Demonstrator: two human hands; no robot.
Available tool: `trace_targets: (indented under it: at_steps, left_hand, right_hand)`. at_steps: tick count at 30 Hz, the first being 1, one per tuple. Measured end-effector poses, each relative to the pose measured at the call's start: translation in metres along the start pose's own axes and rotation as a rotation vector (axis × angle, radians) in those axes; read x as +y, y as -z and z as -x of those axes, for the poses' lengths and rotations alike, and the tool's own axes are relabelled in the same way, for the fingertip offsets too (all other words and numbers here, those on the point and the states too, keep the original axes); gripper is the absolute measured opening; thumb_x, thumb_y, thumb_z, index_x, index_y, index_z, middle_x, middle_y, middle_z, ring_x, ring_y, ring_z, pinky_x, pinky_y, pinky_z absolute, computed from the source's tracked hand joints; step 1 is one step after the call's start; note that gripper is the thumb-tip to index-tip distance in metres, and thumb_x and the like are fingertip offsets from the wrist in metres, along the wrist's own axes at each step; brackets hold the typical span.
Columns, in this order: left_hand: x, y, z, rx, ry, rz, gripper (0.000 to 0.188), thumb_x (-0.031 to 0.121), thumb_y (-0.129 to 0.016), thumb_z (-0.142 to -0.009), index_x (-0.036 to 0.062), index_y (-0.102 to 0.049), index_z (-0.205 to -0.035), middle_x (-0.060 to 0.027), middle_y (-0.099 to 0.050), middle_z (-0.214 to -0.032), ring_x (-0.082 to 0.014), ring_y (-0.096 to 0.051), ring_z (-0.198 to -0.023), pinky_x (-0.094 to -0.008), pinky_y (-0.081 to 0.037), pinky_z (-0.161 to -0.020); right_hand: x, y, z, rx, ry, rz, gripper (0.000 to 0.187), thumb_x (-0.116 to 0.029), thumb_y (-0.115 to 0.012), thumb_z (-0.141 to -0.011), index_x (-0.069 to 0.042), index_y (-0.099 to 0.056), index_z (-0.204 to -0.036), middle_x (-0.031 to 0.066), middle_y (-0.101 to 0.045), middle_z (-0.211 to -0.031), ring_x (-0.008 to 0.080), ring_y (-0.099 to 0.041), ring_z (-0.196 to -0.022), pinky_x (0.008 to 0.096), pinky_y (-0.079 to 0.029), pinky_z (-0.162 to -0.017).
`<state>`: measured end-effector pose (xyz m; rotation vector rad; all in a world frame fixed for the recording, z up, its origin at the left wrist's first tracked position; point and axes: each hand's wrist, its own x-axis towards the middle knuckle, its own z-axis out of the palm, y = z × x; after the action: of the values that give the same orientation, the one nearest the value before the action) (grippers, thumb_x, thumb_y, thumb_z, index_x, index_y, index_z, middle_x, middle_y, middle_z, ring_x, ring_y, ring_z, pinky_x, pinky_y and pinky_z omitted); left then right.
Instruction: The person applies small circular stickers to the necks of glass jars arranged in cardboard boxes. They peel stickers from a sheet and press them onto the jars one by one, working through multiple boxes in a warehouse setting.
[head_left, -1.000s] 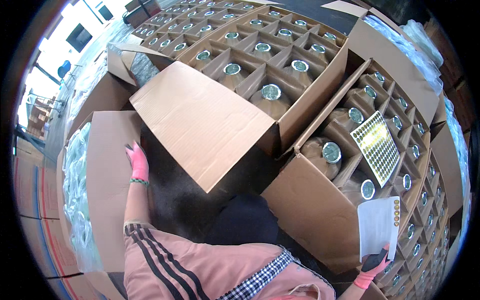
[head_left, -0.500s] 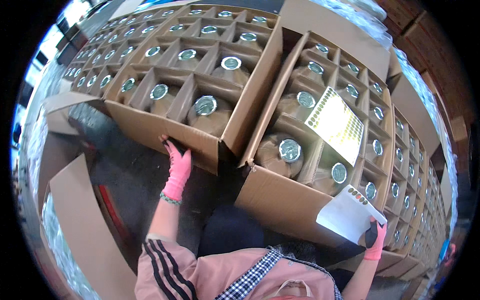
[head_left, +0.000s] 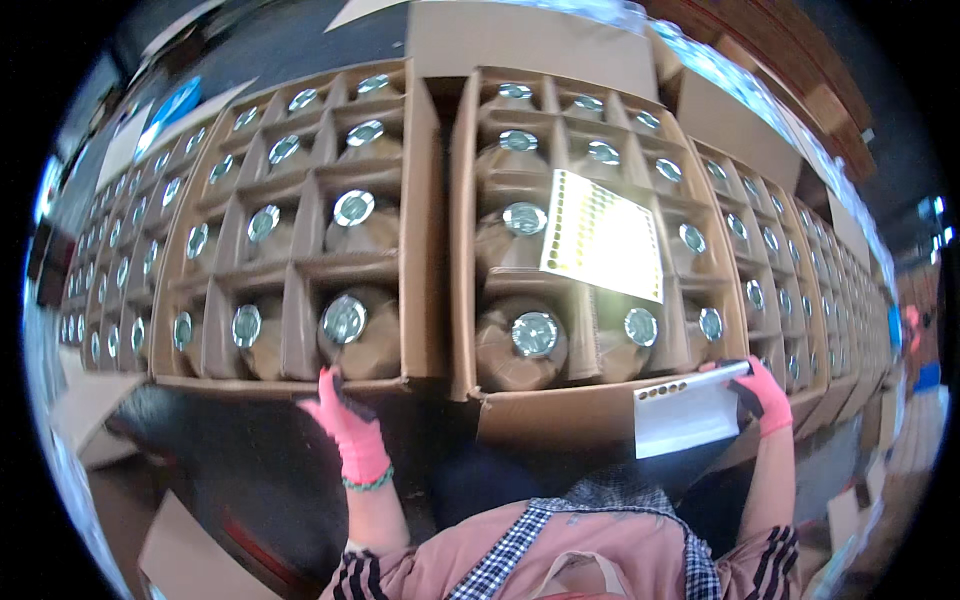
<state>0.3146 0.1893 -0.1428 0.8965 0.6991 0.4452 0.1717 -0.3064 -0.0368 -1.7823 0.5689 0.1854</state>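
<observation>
My left hand [head_left: 346,425], in a pink glove with dark patches, is at the front edge of the left carton [head_left: 285,387]. Its fingers are spread, with one reaching up to the rim by a clear glass bottle or jar [head_left: 345,318]. At the front of the right carton [head_left: 560,408], my gloved right hand [head_left: 762,394] pinches the corner of a white sticker sheet [head_left: 685,425], which hangs over the carton's front and bears a row of round gold dots. A second sticker sheet [head_left: 604,240], bright with glare, lies across that carton's dividers.
More divided cartons of glass bottles or jars run off on the left [head_left: 110,270] and right [head_left: 845,270]. Upright flaps [head_left: 530,42] stand at the back. A loose cardboard flap [head_left: 195,550] is at lower left, and plastic-wrapped goods [head_left: 720,75] lie behind the cartons.
The view has turned, so the cartons now stand straighter before me. My left hand has shifted from the left carton's front face up to its rim. My right hand still holds the sheet.
</observation>
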Motion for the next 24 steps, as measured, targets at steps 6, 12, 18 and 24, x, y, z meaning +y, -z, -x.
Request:
trace_targets:
  at_steps: [6,12,18,24]
  left_hand:
    - [-0.026,0.077,-0.046,-0.321,-0.709,-0.715,0.041,0.015,-0.056,-0.080,0.0042,-0.041,-0.117,-0.0142,-0.052,-0.108,-0.0223,-0.049,-0.100,-0.0375,-0.031,-0.095]
    - [-0.023,0.049,-0.035,-0.338,-0.976,-0.803,0.036,0.016,-0.054,-0.080,0.0057,-0.046,-0.113,-0.0114,-0.055,-0.097,-0.0212,-0.052,-0.085,-0.0360,-0.035,-0.086]
    - [0.003,0.048,-0.061,-0.256,-0.070,-0.298,0.030,0.034,-0.054,-0.077,0.0047,-0.057,-0.083,-0.0024,-0.049,-0.076,-0.0162,-0.050,-0.073,-0.0299,-0.040,-0.068]
    - [0.023,0.019,-0.030,-0.242,0.274,-0.476,0.030,0.040,-0.050,-0.071,0.0105,-0.053,-0.079,-0.0106,-0.057,-0.082,-0.0258,-0.054,-0.079,-0.0423,-0.043,-0.072]
  right_hand:
    - [-0.027,-0.020,-0.003,-0.153,0.004,0.087,0.029,-0.010,-0.060,-0.069,0.004,-0.063,-0.094,0.0048,-0.064,-0.083,0.0094,-0.055,-0.076,0.0220,-0.043,-0.071]
    - [-0.007,-0.034,0.016,0.120,0.258,0.266,0.025,-0.008,-0.059,-0.071,-0.001,-0.062,-0.095,0.0080,-0.063,-0.088,0.0145,-0.057,-0.084,0.0260,-0.043,-0.076]
    - [-0.045,-0.111,0.015,-0.196,0.802,0.077,0.026,-0.007,-0.058,-0.069,-0.004,-0.060,-0.095,0.0129,-0.059,-0.092,0.0263,-0.055,-0.091,0.0333,-0.042,-0.082]
    - [0.000,-0.132,-0.012,-0.322,1.049,-0.016,0.021,-0.008,-0.056,-0.066,-0.003,-0.055,-0.086,0.0142,-0.055,-0.082,0.0339,-0.051,-0.084,0.0394,-0.041,-0.079]
